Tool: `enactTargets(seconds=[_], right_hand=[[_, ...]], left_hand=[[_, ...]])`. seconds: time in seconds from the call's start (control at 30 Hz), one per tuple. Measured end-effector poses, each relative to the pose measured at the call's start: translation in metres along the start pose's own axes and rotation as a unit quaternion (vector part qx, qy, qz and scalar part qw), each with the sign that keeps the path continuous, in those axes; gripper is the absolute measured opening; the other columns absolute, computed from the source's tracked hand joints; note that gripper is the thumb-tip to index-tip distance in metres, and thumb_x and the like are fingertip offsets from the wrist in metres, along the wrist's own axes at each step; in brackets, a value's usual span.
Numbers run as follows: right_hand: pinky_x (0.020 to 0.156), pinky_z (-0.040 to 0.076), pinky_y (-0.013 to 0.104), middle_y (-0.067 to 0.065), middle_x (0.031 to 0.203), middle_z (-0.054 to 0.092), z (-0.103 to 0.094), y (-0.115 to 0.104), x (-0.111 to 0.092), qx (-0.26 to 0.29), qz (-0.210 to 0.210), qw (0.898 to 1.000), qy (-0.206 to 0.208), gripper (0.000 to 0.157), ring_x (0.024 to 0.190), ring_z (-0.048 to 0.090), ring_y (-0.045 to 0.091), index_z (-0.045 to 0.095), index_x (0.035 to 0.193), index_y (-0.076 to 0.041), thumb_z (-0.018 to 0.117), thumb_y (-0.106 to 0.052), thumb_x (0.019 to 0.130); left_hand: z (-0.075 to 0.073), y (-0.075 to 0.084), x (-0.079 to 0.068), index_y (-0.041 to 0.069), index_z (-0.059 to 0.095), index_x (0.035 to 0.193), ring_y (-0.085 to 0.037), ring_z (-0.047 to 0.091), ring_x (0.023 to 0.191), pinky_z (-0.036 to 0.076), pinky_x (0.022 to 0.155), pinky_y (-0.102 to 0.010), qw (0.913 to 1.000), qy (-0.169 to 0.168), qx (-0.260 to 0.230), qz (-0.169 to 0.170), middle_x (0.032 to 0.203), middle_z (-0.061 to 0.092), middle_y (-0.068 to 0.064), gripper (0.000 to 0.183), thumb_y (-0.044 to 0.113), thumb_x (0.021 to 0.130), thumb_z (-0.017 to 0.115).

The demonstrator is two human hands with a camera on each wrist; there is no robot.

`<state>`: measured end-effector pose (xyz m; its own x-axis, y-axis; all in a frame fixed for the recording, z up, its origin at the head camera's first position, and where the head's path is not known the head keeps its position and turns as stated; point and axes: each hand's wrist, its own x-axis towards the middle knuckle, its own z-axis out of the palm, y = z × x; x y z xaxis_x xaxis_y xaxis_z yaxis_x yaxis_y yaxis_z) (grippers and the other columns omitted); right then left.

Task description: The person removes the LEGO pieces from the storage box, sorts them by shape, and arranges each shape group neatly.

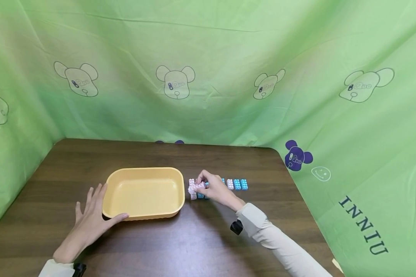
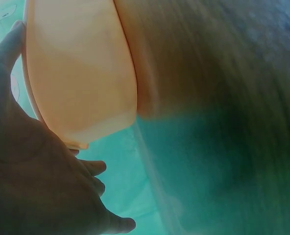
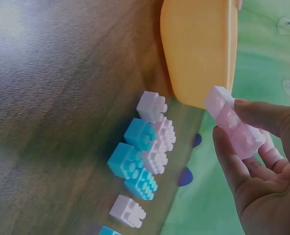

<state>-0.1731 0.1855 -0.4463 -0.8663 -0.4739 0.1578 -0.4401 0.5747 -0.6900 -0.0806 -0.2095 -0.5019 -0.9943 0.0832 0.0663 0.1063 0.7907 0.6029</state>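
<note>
In the head view my right hand (image 1: pixel 216 189) pinches a pale pink toy building brick (image 3: pixel 233 122) between thumb and fingers, raised above the table beside the tray's right end. Under and around that hand are more bricks, among them a white-pink brick (image 3: pixel 151 106) and a blue brick (image 3: pixel 124 160); in the head view the hand hides part of them. My left hand (image 1: pixel 90 221) rests against the near left corner of the yellow plastic tray (image 1: pixel 143 216), its fingers spread along the left side and the thumb on the front rim. No bricks show inside the tray.
Farther right in the row lie a pink brick (image 1: pixel 230 184) and a blue brick (image 1: pixel 244 184). The brown wooden table (image 1: pixel 180 246) carries everything. A green cloth (image 1: pixel 215 111) printed with bear heads hangs behind and at both sides.
</note>
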Motion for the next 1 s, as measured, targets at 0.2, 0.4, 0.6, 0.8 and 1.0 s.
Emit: enactTargets(seconds=[0.2,0.4,0.6,0.8,1.0], right_hand=[[0.082,0.060,0.034,0.005,0.095,0.075,0.004,0.006,-0.006,0.007,-0.003,1.000,-0.011,0.024,0.090,0.070,0.017,0.059,0.086,-0.009,0.082,-0.001,0.090],[0.090,0.058,0.038,0.003,0.096,0.080,0.007,0.010,-0.011,-0.039,-0.009,0.999,-0.019,0.032,0.094,0.075,0.022,0.058,0.076,-0.014,0.087,-0.005,0.086],[0.088,0.060,0.037,0.002,0.097,0.080,0.008,0.017,-0.017,-0.092,-0.039,0.995,-0.030,0.020,0.097,0.076,0.021,0.072,0.091,-0.012,0.088,-0.004,0.083],[0.083,0.059,0.033,0.002,0.099,0.080,0.011,0.023,-0.022,-0.119,-0.053,0.991,-0.038,0.021,0.092,0.075,0.016,0.080,0.103,-0.010,0.086,-0.003,0.084],[0.078,0.059,0.031,0.002,0.094,0.079,0.019,0.025,-0.028,-0.120,-0.060,0.990,-0.045,0.022,0.085,0.071,0.014,0.079,0.100,-0.008,0.083,0.002,0.080]], left_hand=[[-0.001,0.000,0.000,0.006,0.001,0.170,-0.051,-0.005,0.159,-0.010,0.109,-0.086,1.0000,-0.002,-0.001,-0.001,0.171,0.009,-0.033,0.127,0.063,0.087,0.078],[-0.001,0.000,0.000,0.005,0.002,0.170,-0.051,-0.004,0.159,-0.009,0.109,-0.086,1.0000,0.000,0.001,-0.001,0.171,0.009,-0.033,0.126,0.063,0.087,0.078],[-0.001,0.001,0.000,0.006,0.002,0.170,-0.052,-0.004,0.159,-0.008,0.110,-0.086,1.0000,-0.003,-0.004,-0.003,0.172,0.009,-0.032,0.126,0.064,0.087,0.078],[-0.002,0.000,0.001,0.005,0.001,0.170,-0.051,-0.005,0.159,-0.009,0.109,-0.086,0.9999,-0.008,-0.004,-0.004,0.172,0.007,-0.032,0.126,0.064,0.088,0.077],[-0.002,0.001,0.000,0.005,0.001,0.170,-0.051,-0.005,0.159,-0.009,0.109,-0.086,0.9999,-0.010,-0.004,-0.005,0.172,0.007,-0.032,0.126,0.064,0.088,0.077]])
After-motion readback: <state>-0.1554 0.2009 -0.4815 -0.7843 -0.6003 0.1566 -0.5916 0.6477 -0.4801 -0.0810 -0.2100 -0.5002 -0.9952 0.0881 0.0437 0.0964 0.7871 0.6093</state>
